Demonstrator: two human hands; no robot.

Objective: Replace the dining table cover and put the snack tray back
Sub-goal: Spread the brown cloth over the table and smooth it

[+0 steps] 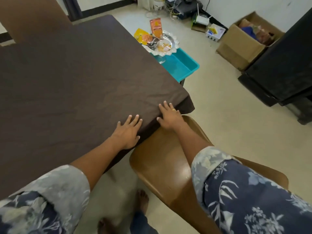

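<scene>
Smoothing looks like the step in hand. The brown table cover already lies over the whole top w/ only faint creases, and the person stands at the near corner pressing it down. L hand lies flat on the cloth right at the table edge, fingers straight and spread, gripping nothing. Its thumb sits at the lip where the cloth turns down. R hand is just beside it, closer to the corner, also flat w/ fingers straight, holding nothing. The corner flap hangs past the R hand and juts out a bit loose. A wooden chair sits right below both hands; can't tell if it touches the hanging cloth.

The snack tray isn't on the table yet. It sits off the far side on a teal tub, w/ snack packets propped in and against it. So approx half the job looks done: cover on, tray not back.

Next move, I'd judge: flatten that corner and check the drop is even. Then go round to the far side and lift the tray level w/ both hands, since the loose packets could slide. Set it down w/o dragging the cloth.
</scene>
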